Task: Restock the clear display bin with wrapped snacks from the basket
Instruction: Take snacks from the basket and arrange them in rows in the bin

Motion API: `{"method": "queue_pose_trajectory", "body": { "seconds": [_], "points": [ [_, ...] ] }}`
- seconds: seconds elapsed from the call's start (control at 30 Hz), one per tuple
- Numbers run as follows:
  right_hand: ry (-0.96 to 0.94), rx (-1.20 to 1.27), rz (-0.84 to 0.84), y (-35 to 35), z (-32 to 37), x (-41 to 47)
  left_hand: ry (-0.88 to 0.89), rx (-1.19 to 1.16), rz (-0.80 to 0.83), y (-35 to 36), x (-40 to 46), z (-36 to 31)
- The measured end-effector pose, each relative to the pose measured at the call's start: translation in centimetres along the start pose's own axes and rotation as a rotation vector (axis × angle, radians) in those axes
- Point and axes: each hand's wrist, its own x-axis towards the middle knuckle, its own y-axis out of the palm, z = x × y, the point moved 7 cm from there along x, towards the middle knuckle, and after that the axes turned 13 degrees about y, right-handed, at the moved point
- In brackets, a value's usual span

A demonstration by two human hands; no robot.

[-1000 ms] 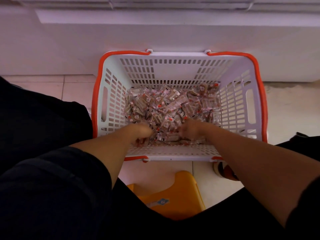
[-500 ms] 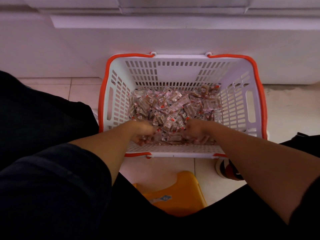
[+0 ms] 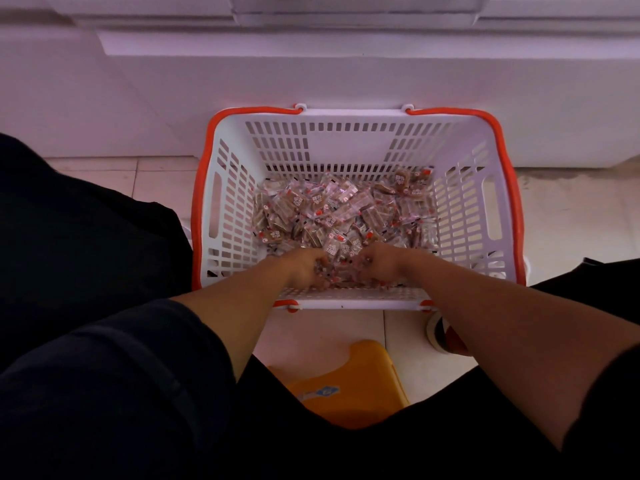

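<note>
Your two hands are down in the basket [image 3: 464, 188], at the near end of it. The basket is white with an orange rim, and it sits on the tiled floor [image 3: 571, 216] right up against a white cabinet [image 3: 346, 71]. The snacks [image 3: 332, 213] lie in a heap on its bottom (small clear packets with brown pieces inside and red marks).

Your left hand [image 3: 304, 270] has its fingers curled down into the heap, clamped on some packets. Your right hand [image 3: 379, 266] does the same just beside it, fingers bent round packets too. The two hands are close together with a few packets between them.

A yellow stool [image 3: 349, 382] shows under you, between your dark trouser legs. A shoe [image 3: 440, 336] peeks out under your right arm, near the basket's corner.
</note>
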Motion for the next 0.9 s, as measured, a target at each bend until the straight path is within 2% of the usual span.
{"method": "queue_pose_trajectory", "body": {
  "seconds": [0.07,0.13,0.23,0.3,0.37,0.43,0.53,0.77,0.9],
  "points": [
    [0.013,0.017,0.015,0.3,0.1,-0.3,0.062,0.135,0.045,0.4,0.4,-0.7],
    [0.037,-0.08,0.017,0.6,0.4,-0.5,0.087,0.247,0.046,0.8,0.8,-1.2],
    [0.047,-0.158,-0.053,-0.1,0.6,-0.5,0.08,0.221,-0.07,0.0,0.9,-1.6],
    [0.05,-0.041,-0.127,-2.0,0.1,-0.4,0.038,0.046,-0.2,-1.8,0.7,-1.4],
    [0.062,0.2,-0.14,-4.2,-0.8,-0.5,-0.081,-0.25,-0.355,-4.0,0.1,-0.5],
    [0.043,0.43,-0.008,-5.7,-1.1,-1.2,-0.202,-0.596,-0.435,-4.9,-0.6,0.4],
    [-0.046,0.495,0.211,-6.2,0.7,-2.5,-0.211,-0.937,-0.403,-4.9,-0.7,-0.2],
    [-0.207,0.722,0.08,-7.3,3.8,-3.8,-0.043,-1.106,-0.323,-4.8,-0.1,-4.6],
    [-0.228,0.842,-0.065,-8.3,3.2,-3.7,-0.068,-1.194,-0.542,-6.2,-0.2,-4.9]
  ]
}}
